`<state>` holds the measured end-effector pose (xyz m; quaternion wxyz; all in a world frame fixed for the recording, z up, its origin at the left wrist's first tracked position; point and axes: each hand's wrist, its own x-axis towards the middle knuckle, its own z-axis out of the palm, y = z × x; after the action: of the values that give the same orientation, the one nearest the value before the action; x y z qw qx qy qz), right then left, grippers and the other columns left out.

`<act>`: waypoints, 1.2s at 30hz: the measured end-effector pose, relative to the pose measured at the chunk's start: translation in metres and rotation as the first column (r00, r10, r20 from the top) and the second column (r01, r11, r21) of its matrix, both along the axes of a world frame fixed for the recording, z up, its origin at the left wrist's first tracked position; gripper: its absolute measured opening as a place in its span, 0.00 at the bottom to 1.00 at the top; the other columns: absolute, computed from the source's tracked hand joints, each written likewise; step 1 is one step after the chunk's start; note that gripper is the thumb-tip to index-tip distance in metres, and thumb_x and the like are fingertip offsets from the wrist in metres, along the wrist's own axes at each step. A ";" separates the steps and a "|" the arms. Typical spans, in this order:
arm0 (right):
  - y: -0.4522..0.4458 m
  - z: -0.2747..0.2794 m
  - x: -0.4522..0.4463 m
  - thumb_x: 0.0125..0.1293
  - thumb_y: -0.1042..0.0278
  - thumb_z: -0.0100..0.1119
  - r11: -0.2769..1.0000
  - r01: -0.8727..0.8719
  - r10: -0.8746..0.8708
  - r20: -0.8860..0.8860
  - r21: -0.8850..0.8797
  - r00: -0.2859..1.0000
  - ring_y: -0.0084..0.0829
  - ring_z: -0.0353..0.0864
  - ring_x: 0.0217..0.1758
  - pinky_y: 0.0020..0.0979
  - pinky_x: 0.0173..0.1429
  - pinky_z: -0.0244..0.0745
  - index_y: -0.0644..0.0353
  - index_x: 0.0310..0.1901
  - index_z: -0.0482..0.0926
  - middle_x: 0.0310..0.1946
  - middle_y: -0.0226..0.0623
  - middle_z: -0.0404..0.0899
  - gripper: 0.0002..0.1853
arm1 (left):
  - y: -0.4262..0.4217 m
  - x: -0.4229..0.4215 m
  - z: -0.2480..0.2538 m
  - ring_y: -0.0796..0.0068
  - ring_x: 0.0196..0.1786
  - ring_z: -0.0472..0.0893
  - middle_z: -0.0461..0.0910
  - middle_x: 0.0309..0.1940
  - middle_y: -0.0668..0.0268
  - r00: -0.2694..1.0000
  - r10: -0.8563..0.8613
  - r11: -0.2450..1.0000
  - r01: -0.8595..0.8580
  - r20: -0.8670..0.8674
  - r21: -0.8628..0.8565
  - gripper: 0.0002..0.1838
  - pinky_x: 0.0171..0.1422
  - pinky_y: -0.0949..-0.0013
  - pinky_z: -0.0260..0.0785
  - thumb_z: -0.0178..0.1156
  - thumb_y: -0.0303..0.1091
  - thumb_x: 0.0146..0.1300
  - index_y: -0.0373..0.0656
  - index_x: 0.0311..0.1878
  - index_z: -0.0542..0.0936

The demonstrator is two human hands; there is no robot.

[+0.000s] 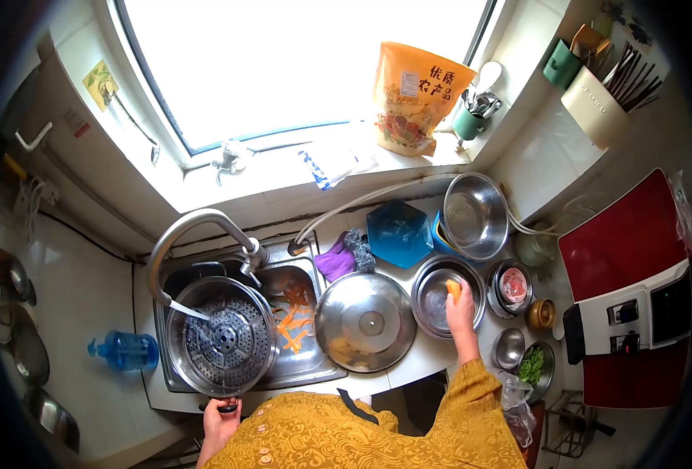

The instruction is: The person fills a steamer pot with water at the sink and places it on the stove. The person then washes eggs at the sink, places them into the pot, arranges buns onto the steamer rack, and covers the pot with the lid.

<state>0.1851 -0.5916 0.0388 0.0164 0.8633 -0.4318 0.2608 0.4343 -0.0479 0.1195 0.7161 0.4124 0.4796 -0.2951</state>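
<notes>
My right hand (461, 309) is closed round an orange piece of carrot (453, 290), held over a steel bowl (432, 309) right of the domed lid (365, 332). At the counter's front edge, my left hand (221, 422) grips a black handle (225, 407) by the steamer pot (222, 338). That pot, with a perforated insert, sits in the left sink basin, and water (190, 310) runs into it from the curved faucet (193, 221). Orange peelings (291, 324) lie in the right basin.
Behind the lid are a purple cloth (335, 259) and a blue basin (399, 234). A large steel bowl (476, 216) stands back right. Greens (530, 365) fill a bowl at the right, near a red and white stove (635, 297). A blue bottle (125, 351) is left of the sink.
</notes>
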 end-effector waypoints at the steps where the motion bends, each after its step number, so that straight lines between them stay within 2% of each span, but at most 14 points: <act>1: 0.006 0.012 0.009 0.64 0.72 0.55 1.000 -0.006 0.006 0.002 -0.001 1.000 0.19 0.79 0.38 0.19 0.37 0.72 0.65 0.63 0.64 0.48 0.40 0.78 0.25 | 0.002 0.000 -0.004 0.66 0.38 0.76 0.76 0.31 0.62 1.000 0.006 1.000 -0.006 0.002 -0.001 0.06 0.57 0.60 0.72 0.50 0.21 0.49 0.37 0.32 0.72; 2: 0.024 0.051 0.030 0.64 0.74 0.56 0.879 -0.190 0.004 0.390 0.438 0.921 0.19 0.79 0.39 0.19 0.38 0.72 0.66 0.63 0.64 0.48 0.38 0.78 0.25 | 0.005 -0.001 -0.010 0.66 0.38 0.77 0.76 0.31 0.62 1.000 -0.001 1.000 0.001 0.009 -0.007 0.06 0.57 0.60 0.73 0.50 0.21 0.49 0.36 0.32 0.72; 3: 0.044 0.091 0.051 0.63 0.75 0.56 0.562 -0.483 -0.188 0.672 0.672 0.716 0.19 0.79 0.39 0.18 0.38 0.71 0.67 0.62 0.65 0.47 0.37 0.79 0.25 | 0.008 0.000 -0.011 0.65 0.38 0.77 0.76 0.31 0.61 1.000 -0.013 1.000 0.013 0.017 -0.011 0.06 0.57 0.59 0.73 0.50 0.21 0.49 0.36 0.32 0.72; 6: 0.084 0.176 0.089 0.63 0.70 0.61 0.309 -0.736 -0.201 0.797 0.603 0.569 0.18 0.77 0.35 0.18 0.35 0.69 0.66 0.57 0.70 0.42 0.34 0.79 0.22 | 0.001 -0.001 0.002 0.65 0.38 0.77 0.76 0.31 0.60 0.999 -0.025 1.000 0.025 0.029 -0.002 0.05 0.56 0.59 0.74 0.50 0.20 0.50 0.35 0.32 0.72; 7: 0.092 0.194 0.095 0.63 0.70 0.61 0.313 -0.736 -0.203 0.799 0.601 0.566 0.18 0.77 0.35 0.18 0.35 0.69 0.66 0.57 0.70 0.42 0.34 0.79 0.22 | 0.000 -0.001 0.003 0.65 0.38 0.77 0.76 0.32 0.59 0.999 -0.024 1.000 0.024 0.034 -0.007 0.05 0.56 0.59 0.74 0.50 0.20 0.50 0.34 0.32 0.72; 9: 0.110 0.226 0.100 0.61 0.62 0.65 0.085 -0.904 -0.099 0.906 0.420 0.412 0.20 0.76 0.28 0.20 0.30 0.68 0.67 0.52 0.72 0.38 0.35 0.78 0.22 | 0.000 -0.001 0.004 0.66 0.39 0.77 0.76 0.32 0.59 0.999 -0.025 1.000 0.025 0.026 0.006 0.05 0.56 0.59 0.74 0.50 0.20 0.50 0.35 0.32 0.73; 10: 0.125 0.245 0.102 0.61 0.62 0.65 0.090 -0.904 -0.099 0.907 0.418 0.410 0.20 0.76 0.28 0.20 0.30 0.68 0.67 0.52 0.72 0.38 0.35 0.78 0.22 | 0.000 0.000 0.004 0.66 0.39 0.77 0.76 0.32 0.60 1.000 -0.017 1.000 0.016 0.017 0.019 0.05 0.56 0.59 0.74 0.51 0.20 0.50 0.35 0.32 0.73; 12: 0.151 0.279 0.108 0.61 0.57 0.66 0.121 -0.971 -0.028 0.978 0.208 0.206 0.22 0.71 0.21 0.24 0.25 0.64 0.69 0.46 0.73 0.29 0.37 0.77 0.22 | 0.003 0.000 0.001 0.66 0.39 0.77 0.76 0.32 0.60 0.999 -0.031 1.000 0.031 0.029 0.003 0.05 0.56 0.59 0.73 0.51 0.20 0.50 0.35 0.32 0.72; 15: 0.153 0.312 0.113 0.59 0.48 0.65 -0.223 -0.975 0.427 0.897 -0.013 -0.110 0.35 0.83 0.31 0.32 0.35 0.79 0.65 0.44 0.77 0.33 0.43 0.82 0.25 | 0.007 0.000 -0.006 0.66 0.39 0.77 0.76 0.32 0.61 0.999 -0.032 0.999 0.033 0.026 -0.028 0.05 0.57 0.59 0.73 0.51 0.21 0.50 0.36 0.32 0.72; 17: 0.152 0.333 0.117 0.61 0.48 0.62 -0.368 -0.930 0.588 0.780 0.020 -0.215 0.39 0.83 0.30 0.34 0.34 0.79 0.64 0.41 0.78 0.31 0.44 0.82 0.23 | 0.009 0.000 -0.006 0.66 0.39 0.77 0.75 0.31 0.61 0.999 -0.044 0.998 0.045 0.021 -0.047 0.05 0.57 0.59 0.73 0.51 0.21 0.49 0.36 0.31 0.72; 21: 0.191 0.344 0.132 0.65 0.54 0.60 -0.299 -0.893 0.424 0.791 -0.336 -0.440 0.28 0.67 0.16 0.31 0.21 0.58 0.65 0.38 0.76 0.20 0.32 0.71 0.18 | 0.016 0.000 -0.014 0.66 0.39 0.77 0.76 0.32 0.61 0.999 -0.025 0.999 0.024 -0.029 -0.036 0.05 0.57 0.59 0.74 0.52 0.21 0.49 0.35 0.31 0.73; 25: 0.202 0.354 0.127 0.66 0.62 0.59 -0.274 -0.848 0.463 0.710 -0.454 -0.530 0.24 0.61 0.13 0.29 0.18 0.52 0.65 0.35 0.75 0.17 0.28 0.68 0.12 | 0.007 0.000 -0.009 0.66 0.38 0.78 0.77 0.31 0.60 1.000 -0.018 0.999 0.018 0.003 -0.050 0.07 0.57 0.59 0.74 0.52 0.21 0.48 0.35 0.33 0.74; 32: 0.219 0.367 0.117 0.67 0.68 0.55 -0.214 -0.829 0.463 0.694 -0.516 -0.552 0.20 0.61 0.14 0.26 0.18 0.52 0.65 0.40 0.73 0.18 0.26 0.67 0.09 | 0.009 -0.003 -0.011 0.66 0.36 0.78 0.77 0.30 0.61 0.999 -0.038 0.998 0.040 0.034 -0.054 0.07 0.56 0.60 0.74 0.52 0.22 0.49 0.36 0.33 0.74; 36: 0.234 0.360 0.122 0.66 0.68 0.55 -0.125 -0.782 0.487 0.649 -0.611 -0.585 0.19 0.61 0.14 0.26 0.18 0.51 0.64 0.41 0.71 0.17 0.26 0.64 0.09 | 0.007 -0.004 -0.008 0.66 0.37 0.77 0.76 0.30 0.62 0.998 -0.041 0.999 0.043 0.053 -0.030 0.07 0.56 0.61 0.73 0.52 0.23 0.49 0.37 0.34 0.74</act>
<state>0.3067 -0.3574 0.3987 -0.5281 0.5616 0.4021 0.4940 0.4301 -0.0409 0.1118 0.7284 0.4186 0.4475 -0.3066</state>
